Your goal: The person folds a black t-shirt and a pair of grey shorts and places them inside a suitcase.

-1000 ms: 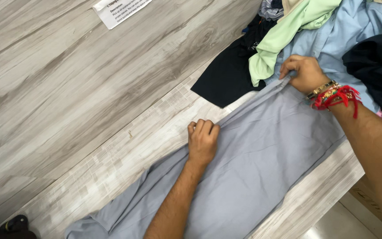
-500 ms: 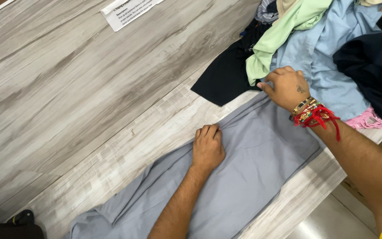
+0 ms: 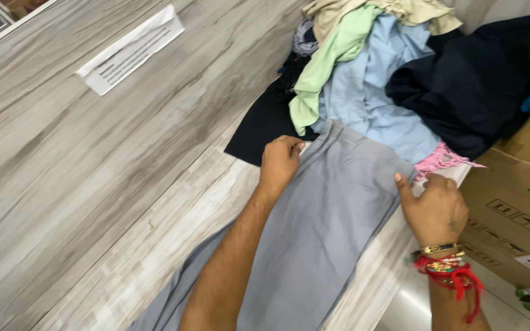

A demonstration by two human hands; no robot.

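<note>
The grey garment (image 3: 320,227) is lying flat and lengthwise on the wood-grain worktop (image 3: 93,171), its top end touching the pile of clothes (image 3: 387,79). The left hand (image 3: 280,160) is resting curled on the garment's upper left corner, fingers pinching the edge. The right hand (image 3: 433,208) is pressing against the right edge, thumb extended on the cloth, fingers folded. A cardboard box (image 3: 516,202) is standing just beside.

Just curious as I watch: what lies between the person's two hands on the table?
In the head view, only the flat grey garment spans the stretch between the left hand at one edge and the right hand at the other.
</note>
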